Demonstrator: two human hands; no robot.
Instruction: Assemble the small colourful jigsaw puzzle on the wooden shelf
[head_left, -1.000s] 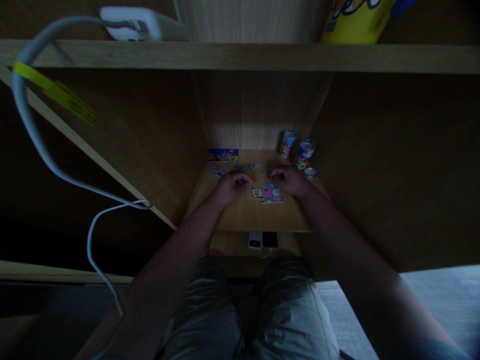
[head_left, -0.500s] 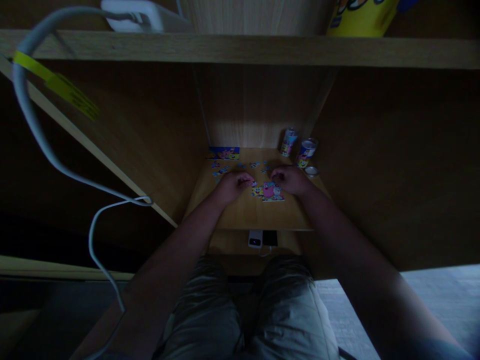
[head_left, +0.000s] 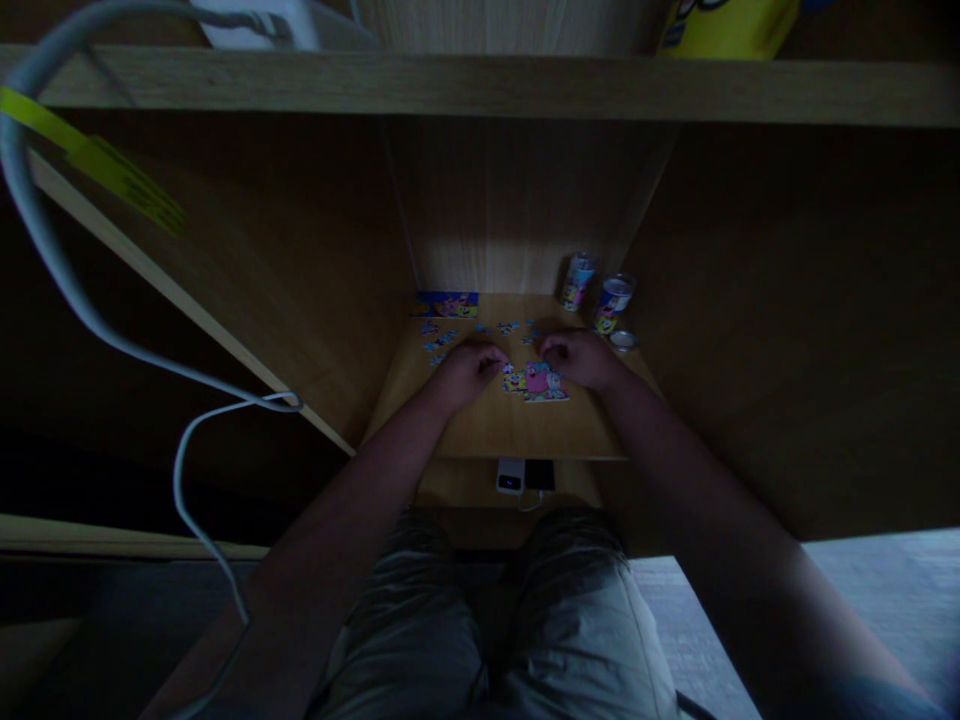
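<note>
On the wooden desk [head_left: 495,430] lies a partly joined cartoon jigsaw [head_left: 537,383] in pink and yellow. My left hand [head_left: 466,370] rests just left of it, fingers curled, fingertips at its left edge. My right hand [head_left: 579,357] sits at its upper right corner, fingers curled down onto the desk. What either hand pinches is too small and dark to make out. Loose blue pieces [head_left: 442,342] lie scattered behind the left hand.
A picture card [head_left: 447,304] leans at the desk's back left. Two small printed tins [head_left: 576,281] [head_left: 613,300] and a round lid [head_left: 622,340] stand at the back right. A white power bank [head_left: 510,476] and dark phone [head_left: 540,475] lie below the front edge. A grey cable [head_left: 82,300] hangs left.
Both hands stay at the jigsaw with only slight finger shifts. The view has tilted a little, so the shelf sits higher in the picture.
</note>
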